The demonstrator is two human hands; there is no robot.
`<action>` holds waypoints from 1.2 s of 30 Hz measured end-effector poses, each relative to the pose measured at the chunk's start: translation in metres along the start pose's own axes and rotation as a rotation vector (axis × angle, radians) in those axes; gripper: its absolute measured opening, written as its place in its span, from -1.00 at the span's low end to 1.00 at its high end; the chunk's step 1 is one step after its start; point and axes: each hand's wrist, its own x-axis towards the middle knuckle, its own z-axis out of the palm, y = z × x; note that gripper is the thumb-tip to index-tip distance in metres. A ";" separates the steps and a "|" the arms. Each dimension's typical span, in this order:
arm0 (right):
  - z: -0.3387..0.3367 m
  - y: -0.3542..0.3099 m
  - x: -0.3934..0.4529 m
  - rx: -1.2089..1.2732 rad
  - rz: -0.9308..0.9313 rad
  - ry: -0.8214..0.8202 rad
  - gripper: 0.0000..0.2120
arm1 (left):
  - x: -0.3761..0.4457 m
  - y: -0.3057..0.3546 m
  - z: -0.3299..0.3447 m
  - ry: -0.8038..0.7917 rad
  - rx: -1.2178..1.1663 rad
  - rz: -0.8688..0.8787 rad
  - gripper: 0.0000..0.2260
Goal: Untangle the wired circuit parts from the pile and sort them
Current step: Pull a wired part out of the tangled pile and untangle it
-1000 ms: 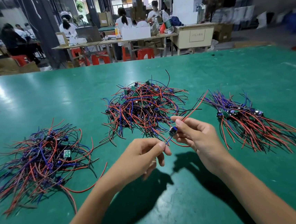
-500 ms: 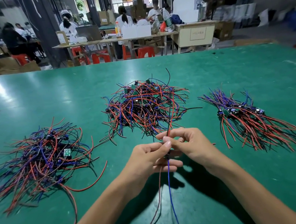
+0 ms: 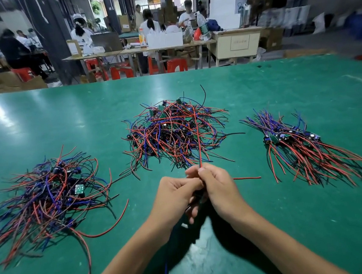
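My left hand point(image 3: 176, 194) and my right hand point(image 3: 218, 186) meet at the table's centre, both gripping one wired circuit part point(image 3: 198, 144). Its red wire rises from my right fingers towards the tangled middle pile point(image 3: 175, 130). A blue wire tip shows below my wrists; the part's board is hidden inside my hands. A second tangled heap point(image 3: 46, 196) of red, blue and black wires with small green boards lies at the left. To the right lies a combed bundle point(image 3: 305, 147) with its wires aligned.
The green table point(image 3: 316, 223) spans the whole foreground. A loose red-black wire piece point(image 3: 247, 178) lies just right of my right hand. Beyond the far edge stand workbenches, red stools, boxes and several seated people.
My hands came together from apart. The part's red wire swung from pointing right to pointing up, and its other wires now hang hidden below my hands.
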 end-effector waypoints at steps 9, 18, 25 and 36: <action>-0.029 -0.020 0.018 0.266 0.105 0.224 -0.73 | 0.003 0.003 -0.002 -0.236 0.002 -0.078 -0.80; -0.048 -0.023 0.019 0.601 0.398 0.137 -0.75 | 0.000 0.005 -0.010 -0.295 0.116 -0.085 -0.79; -0.051 -0.019 0.023 0.708 0.434 0.202 -0.80 | 0.000 0.004 -0.009 -0.322 0.156 -0.070 -0.79; -0.025 -0.020 0.006 0.345 0.083 -0.019 -0.66 | 0.005 0.004 -0.018 -0.193 0.019 -0.122 -0.81</action>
